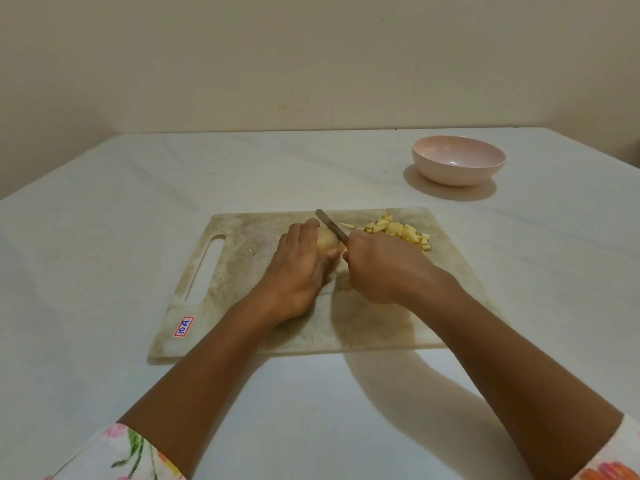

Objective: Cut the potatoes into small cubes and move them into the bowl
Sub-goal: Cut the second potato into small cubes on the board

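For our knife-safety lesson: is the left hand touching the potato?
Touching. The head view shows the left hand gripping the potato, fingers curled over it.

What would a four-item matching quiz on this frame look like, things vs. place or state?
Things:
1. bowl
2. potato
3. cubes
4. knife

Places or states:
A. piled at the far right of the board
B. gripped by the right hand, blade at the potato
C. empty, on the table beyond the board
D. held down by the left hand

Pairs: 1-C, 2-D, 3-A, 4-B
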